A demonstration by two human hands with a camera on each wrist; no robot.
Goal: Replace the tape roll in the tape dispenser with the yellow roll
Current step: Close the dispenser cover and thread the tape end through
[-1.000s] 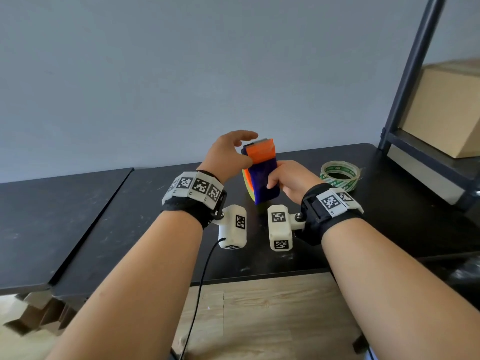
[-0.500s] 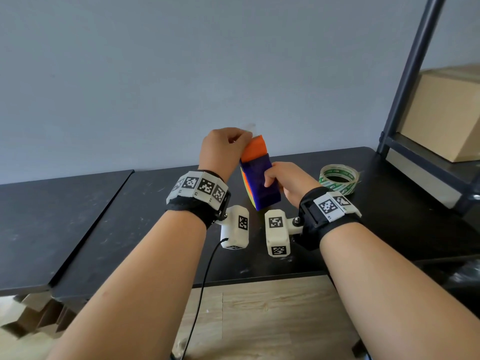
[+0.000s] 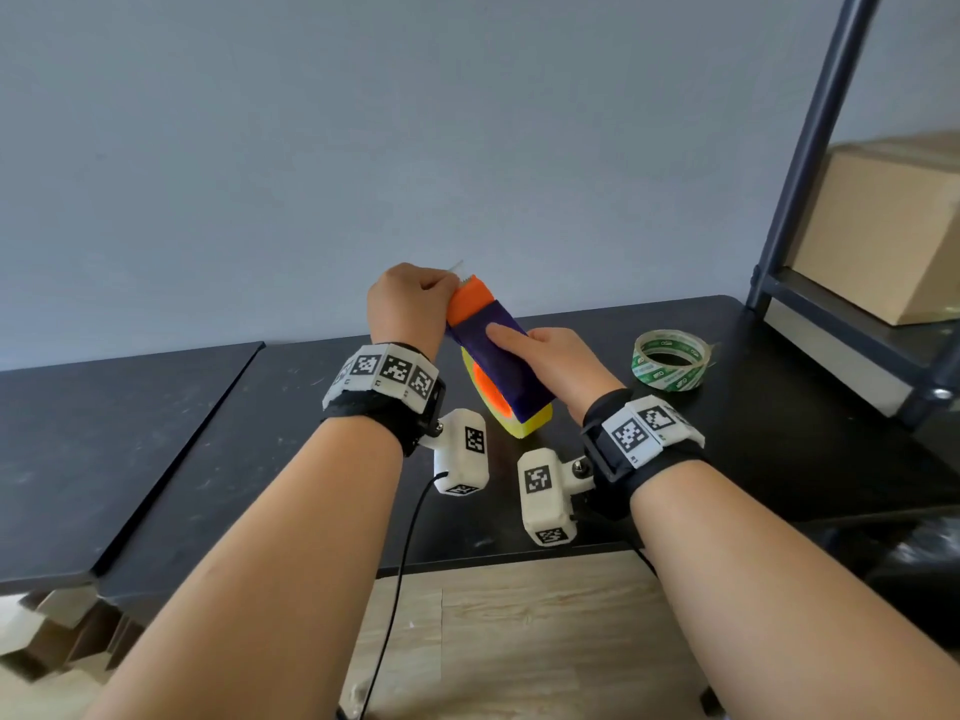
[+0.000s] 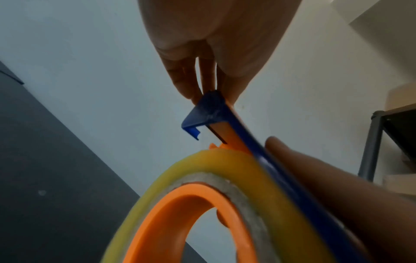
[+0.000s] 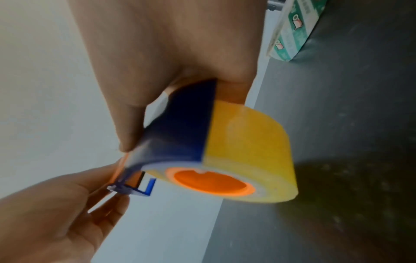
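The blue and orange tape dispenser (image 3: 501,356) (image 4: 227,121) (image 5: 180,131) is held tilted above the black table (image 3: 218,439). The yellow roll (image 3: 532,423) (image 4: 258,178) (image 5: 249,147) sits on its orange hub (image 4: 191,199) (image 5: 211,183). My right hand (image 3: 550,356) (image 5: 171,62) grips the blue body, with the thumb across the top face. My left hand (image 3: 410,304) (image 4: 209,44) (image 5: 56,204) pinches the dispenser's orange front end (image 3: 467,301), where a thin clear strip of tape (image 3: 457,266) sticks up.
A clear roll with green print (image 3: 671,360) (image 5: 292,30) lies flat on the table right of my hands. A dark metal shelf post (image 3: 810,148) stands at the right, with a cardboard box (image 3: 883,231) on its shelf. Wooden floor (image 3: 519,641) shows below the table edge.
My left hand went from open above the dispenser to pinching its front end. The dispenser has tipped further over, its front end leaning left.
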